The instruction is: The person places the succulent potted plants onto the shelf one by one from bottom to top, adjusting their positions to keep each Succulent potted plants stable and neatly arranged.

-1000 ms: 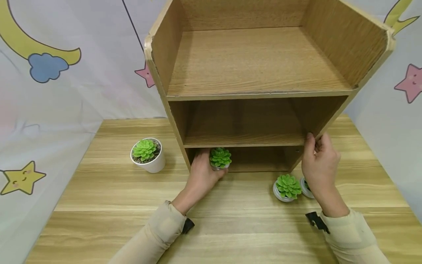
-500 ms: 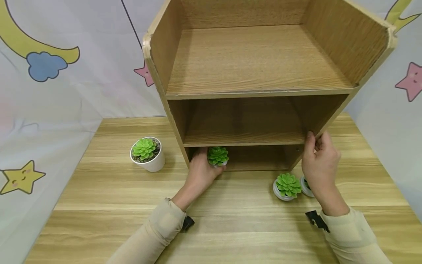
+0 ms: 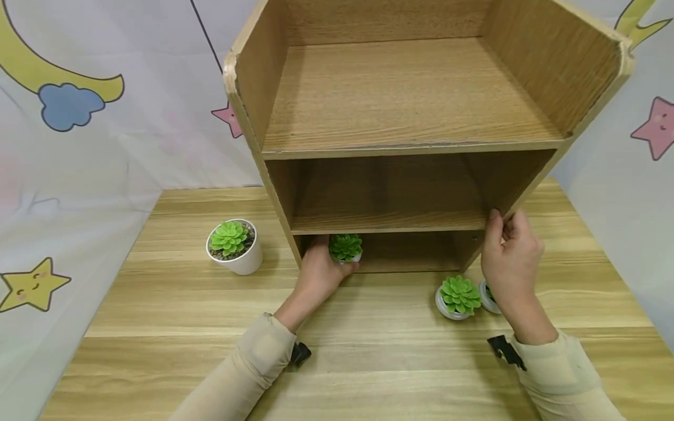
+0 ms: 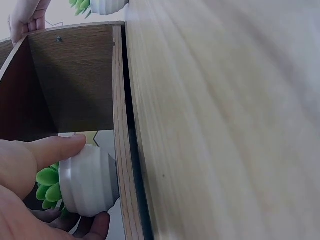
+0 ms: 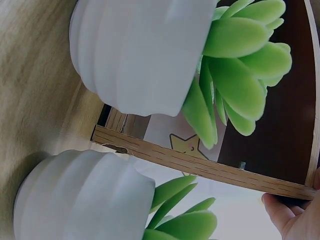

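Observation:
My left hand (image 3: pixel 319 270) grips a small potted succulent (image 3: pixel 345 248) inside the bottom compartment of a wooden shelf (image 3: pixel 416 96), close to its left side panel. In the left wrist view, the thumb lies along one side of the ribbed white pot (image 4: pixel 89 182) and fingers curl round the other; the pot's base is right at the bottom board (image 4: pixel 126 165). Partway up, my right hand (image 3: pixel 511 254) holds the front edge of the right side panel, thumb on the inner side. Just below that hand are two more potted succulents (image 3: pixel 459 297), one partly hidden by the wrist.
To the left of the shelf, another succulent in a smooth white pot (image 3: pixel 243 257) stands on the wood-grain table (image 3: pixel 174 304). A patterned curtain (image 3: pixel 142 134) hangs behind. Over the bottom compartment runs the middle shelf board (image 3: pixel 389 223).
My left hand has shifted slightly left and deeper into the bottom compartment with the potted succulent. My right hand keeps its hold on the side panel.

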